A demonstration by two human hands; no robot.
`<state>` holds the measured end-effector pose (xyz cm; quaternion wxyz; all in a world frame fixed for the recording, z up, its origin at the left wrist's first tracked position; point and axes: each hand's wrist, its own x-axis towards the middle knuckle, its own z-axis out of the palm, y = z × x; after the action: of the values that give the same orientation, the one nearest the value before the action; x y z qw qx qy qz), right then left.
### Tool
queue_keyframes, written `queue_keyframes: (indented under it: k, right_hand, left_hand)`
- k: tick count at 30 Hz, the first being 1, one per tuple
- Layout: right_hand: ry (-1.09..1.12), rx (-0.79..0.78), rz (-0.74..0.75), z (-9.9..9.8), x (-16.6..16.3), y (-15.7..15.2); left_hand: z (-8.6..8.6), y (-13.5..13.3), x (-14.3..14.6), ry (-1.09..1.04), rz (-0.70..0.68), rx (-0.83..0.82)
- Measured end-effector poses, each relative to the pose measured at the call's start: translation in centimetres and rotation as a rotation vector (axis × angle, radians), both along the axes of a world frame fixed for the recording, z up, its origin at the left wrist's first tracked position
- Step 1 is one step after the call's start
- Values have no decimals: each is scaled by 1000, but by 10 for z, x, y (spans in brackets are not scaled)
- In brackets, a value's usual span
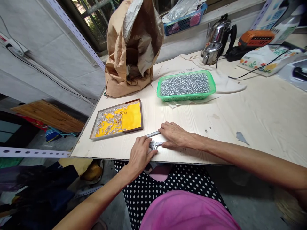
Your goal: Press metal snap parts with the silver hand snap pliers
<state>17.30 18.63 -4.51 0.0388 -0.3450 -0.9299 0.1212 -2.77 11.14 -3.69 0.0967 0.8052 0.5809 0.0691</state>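
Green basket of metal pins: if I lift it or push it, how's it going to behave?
The green basket is probably heavy for its size, being filled with metal pins. Those pins look loose, so tilting would likely spill some. Pushed, it may drag or ruck the cloth under it.

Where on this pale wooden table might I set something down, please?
The widest free patch lies beyond the right forearm, right of the green plastic basket; a narrower one separates basket and shallow yellow-bottomed tray. Crowded: around the shiny metal kettle, and where left hand and right hand hold the grey metal tool.
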Motion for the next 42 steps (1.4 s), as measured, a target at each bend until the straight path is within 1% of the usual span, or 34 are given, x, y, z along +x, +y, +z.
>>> queue_keyframes:
  k: [2, 3, 5, 7, 10, 12, 18, 22, 24, 26, 28, 30, 32, 34, 36, 39, 42]
  right_hand:
    - [12, -4, -11, -2, 1, -3]
    - [12, -11, -16, -2, 2, -4]
    - [-9, -37, -45, 1, 4, -6]
    - [-39, -65, -88, 7, 7, -7]
    - [-77, -78, -123, 14, 8, -8]
    - [-76, -69, -115, 15, 8, -7]
    - [-35, -53, -90, 2, 2, -11]
    - [-17, -68, -101, -2, 0, -15]
    - [-9, -47, -127, -1, 2, -14]
    - [17, -6, -140, 0, 7, -8]
    - [46, 6, -117, 0, 15, 2]
    - [68, -35, -77, -1, 23, 13]
    - [91, -66, -62, -4, 28, 21]
    - [94, -35, -83, -8, 28, 26]
    - [61, 36, -122, -13, 24, 31]
    - [8, 112, -173, -17, 16, 44]
    - [-24, 129, -218, -13, 5, 55]
  left_hand:
    - [-5, 11, 8, 35, -156, 14]
    - [-7, 18, 10, 48, -213, 2]
    - [-9, 32, 12, 74, -289, -39]
    - [-8, 42, 12, 101, -324, -69]
    - [-5, 49, 14, 125, -317, -72]
    - [-7, 50, 15, 103, -292, -71]
    - [-14, 48, 19, -4, -228, -60]
    - [-11, 52, 19, 1, -220, -74]
    - [-9, 53, 19, 20, -210, -75]
    - [-10, 50, 19, 28, -190, -45]
    - [-13, 40, 22, 19, -148, 31]
    - [-20, 24, 27, -3, -122, 119]
    - [-27, 6, 35, -33, -148, 173]
    - [-33, -9, 44, -63, -202, 167]
    - [-36, -18, 51, -89, -231, 128]
    - [-37, -23, 55, -135, -231, 75]
    - [-37, -23, 54, -188, -211, 67]
